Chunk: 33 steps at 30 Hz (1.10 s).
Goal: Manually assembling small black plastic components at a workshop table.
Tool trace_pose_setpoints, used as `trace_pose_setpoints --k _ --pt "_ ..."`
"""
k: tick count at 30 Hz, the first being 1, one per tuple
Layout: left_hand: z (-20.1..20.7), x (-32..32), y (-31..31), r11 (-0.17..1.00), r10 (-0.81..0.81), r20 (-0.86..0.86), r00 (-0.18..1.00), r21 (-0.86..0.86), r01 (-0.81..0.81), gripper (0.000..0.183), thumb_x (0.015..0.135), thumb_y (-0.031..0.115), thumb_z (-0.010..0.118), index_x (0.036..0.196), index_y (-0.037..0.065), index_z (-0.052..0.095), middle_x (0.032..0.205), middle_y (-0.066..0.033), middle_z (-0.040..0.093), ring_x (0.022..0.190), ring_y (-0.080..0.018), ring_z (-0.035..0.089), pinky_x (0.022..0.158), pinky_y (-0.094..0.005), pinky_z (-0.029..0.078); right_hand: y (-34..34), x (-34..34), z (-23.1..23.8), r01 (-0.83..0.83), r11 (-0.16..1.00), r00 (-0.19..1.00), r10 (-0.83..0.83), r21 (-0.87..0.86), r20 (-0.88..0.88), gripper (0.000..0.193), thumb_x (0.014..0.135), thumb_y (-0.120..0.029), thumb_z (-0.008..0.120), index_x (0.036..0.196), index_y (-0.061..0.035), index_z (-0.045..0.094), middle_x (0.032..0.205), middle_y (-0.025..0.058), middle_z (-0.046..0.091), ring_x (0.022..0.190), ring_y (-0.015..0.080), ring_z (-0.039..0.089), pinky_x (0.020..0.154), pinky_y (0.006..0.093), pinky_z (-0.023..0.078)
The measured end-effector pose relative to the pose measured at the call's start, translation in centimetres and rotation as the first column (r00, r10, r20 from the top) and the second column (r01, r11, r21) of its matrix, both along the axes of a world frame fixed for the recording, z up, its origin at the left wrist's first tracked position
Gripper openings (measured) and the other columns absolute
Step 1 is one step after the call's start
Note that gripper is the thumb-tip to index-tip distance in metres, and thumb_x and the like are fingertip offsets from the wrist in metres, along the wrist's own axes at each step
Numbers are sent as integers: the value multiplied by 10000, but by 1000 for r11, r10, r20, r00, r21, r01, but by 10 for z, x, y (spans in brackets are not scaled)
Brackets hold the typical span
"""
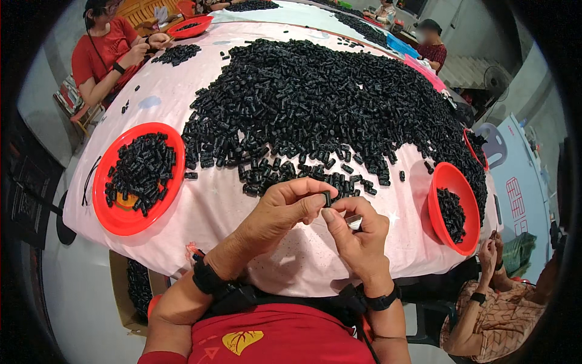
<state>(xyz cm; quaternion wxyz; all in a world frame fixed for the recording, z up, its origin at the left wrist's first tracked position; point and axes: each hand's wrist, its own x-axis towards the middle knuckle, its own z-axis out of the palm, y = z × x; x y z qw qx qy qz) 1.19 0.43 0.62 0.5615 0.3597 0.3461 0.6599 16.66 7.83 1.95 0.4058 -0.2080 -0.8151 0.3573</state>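
Piece [328, 199], small and black, tight in left grip [280, 211] at fingertips, right grip [365, 241] around silvery tool [356, 222].

Left grip [284, 209] pinching black piece [328, 199]; right grip [364, 239] holding silvery object [355, 222].

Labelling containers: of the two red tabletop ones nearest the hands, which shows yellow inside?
The wide red plate at left: yellow shows among its black parts; the red bowl at right shows none.
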Motion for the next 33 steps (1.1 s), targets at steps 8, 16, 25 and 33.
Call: trace_pose_setpoints --k 8,16,25,33 --pt "1 0 -1 997 -56 -11 998 -45 55 235 950 204 569 1123 56 628 826 72 582 696 3 451 637 -161 389 6 5 4 18 1000 980 -23 24 198 278 793 -236 763 826 -15 599 682 113 657 558 161 657 472 260 503" --pt "-4 -3 0 986 -160 -30 987 -40 159 274 956 189 558 1177 30 593 1003 5 629 844 -30 582 746 -193 487 11 5 -5 -10 995 983 -9 103 185 423 754 -409 768 812 -29 590 634 110 630 509 214 628 446 301 467" --pt "-3 -4 0 987 -156 -38 987 -46 154 291 954 179 558 1196 20 583 1020 -5 633 887 -46 603 785 -203 499 10 4 -7 25 993 976 -48 112 214 465 744 -462 752 796 -30 588 607 115 617 524 251 640 451 326 479" --pt "-6 -4 1 991 -136 -58 989 -26 135 280 956 160 551 1193 15 587 1030 -8 635 875 -46 605 774 -208 505 9 1 -10 23 996 979 -40 88 199 458 749 -461 745 799 -31 596 608 111 626 525 246 644 453 325 484"
